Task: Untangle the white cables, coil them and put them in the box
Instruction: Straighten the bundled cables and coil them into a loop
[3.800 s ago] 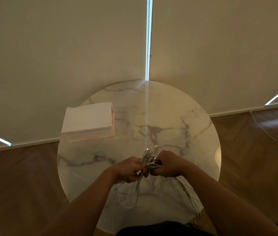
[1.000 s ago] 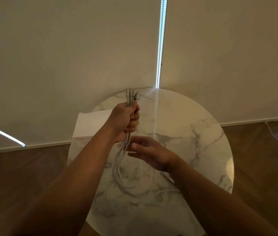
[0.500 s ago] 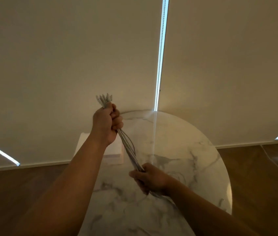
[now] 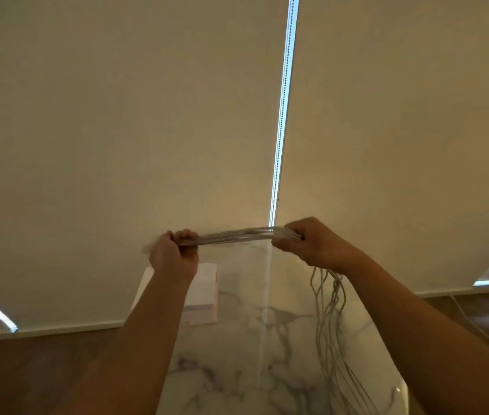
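Head view: two cream roller blinds [image 4: 117, 115] fill the background, and the left forearm [image 4: 147, 324] crosses the one pale rectangular box [image 4: 206, 295] at the far left edge of the round white marble bench [image 4: 252, 369]. One bundle of thin white cables [image 4: 237, 236], strands too blurred to count, stretches level between left hand [image 4: 174, 256] and right hand [image 4: 312, 247], both well above the bench, fingers [image 4: 189, 235] curled tight round it; slack hangs from the right hand toward the bench's right edge.
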Demonstrator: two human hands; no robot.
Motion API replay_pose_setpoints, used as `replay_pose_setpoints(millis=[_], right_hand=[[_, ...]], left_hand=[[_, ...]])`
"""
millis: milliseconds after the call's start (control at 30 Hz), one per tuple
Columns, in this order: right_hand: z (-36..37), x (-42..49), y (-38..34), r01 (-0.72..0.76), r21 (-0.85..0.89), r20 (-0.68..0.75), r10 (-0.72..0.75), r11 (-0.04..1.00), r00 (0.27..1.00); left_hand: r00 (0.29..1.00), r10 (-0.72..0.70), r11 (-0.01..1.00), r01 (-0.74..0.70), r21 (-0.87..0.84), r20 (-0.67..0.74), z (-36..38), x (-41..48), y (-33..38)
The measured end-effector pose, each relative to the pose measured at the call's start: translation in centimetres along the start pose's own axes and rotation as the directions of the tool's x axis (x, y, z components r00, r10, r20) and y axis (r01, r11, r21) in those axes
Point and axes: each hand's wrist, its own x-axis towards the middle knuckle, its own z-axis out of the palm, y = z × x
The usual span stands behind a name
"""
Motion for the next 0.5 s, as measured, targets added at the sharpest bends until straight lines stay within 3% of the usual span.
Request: replay_pose_setpoints(millis=[100,267,300,367,400,433,467,500], right_hand=[[-0.7,0.7,-1.4,0.095,-0.036,-0.059,-0.097,0.995,0.993],[-0.8,2.0,-2.8,0.159,-0.306,0.206,-0.098,0.939,0.974],[-0.8,2.1,-3.0,0.157,-0.326,0.248,-0.076,0.932,0.966],[-0.9,2.2,-3.1,0.151,-0.343,0.309,-0.04,0.927,0.95],[-0.9,2.2,-3.0,0.149,-0.348,0.334,-0.025,0.926,0.942],[-0.9,2.3,-2.8,0.148,-0.348,0.357,-0.015,0.926,0.934],[-0.9,2.3,-2.7,0.144,-0.343,0.374,-0.005,0.928,0.927],[-0.9,2.4,-2.7,0.131,-0.337,0.384,0.009,0.932,0.923]], left_hand=[[0.975,-0.201,0.979,0.203,0.012,-0.094,-4.3,0.3,-3.0],[0.895,-0.439,0.879,0.447,0.164,-0.085,-9.0,-3.2,-7.1],[0.855,-0.514,0.825,0.515,0.235,-0.07,-9.5,-4.2,-7.0],[0.783,-0.618,0.637,0.546,0.545,-0.062,-10.2,-6.2,-5.4],[0.786,-0.615,0.493,0.45,0.744,-0.068,-10.0,-7.0,-4.1],[0.831,-0.555,0.334,0.268,0.904,-0.041,-9.4,-7.6,-3.0],[0.89,-0.451,0.207,0.035,0.978,0.064,-8.3,-7.7,-2.1],[0.914,-0.313,0.149,-0.22,0.964,0.258,-7.1,-7.4,-1.5]])
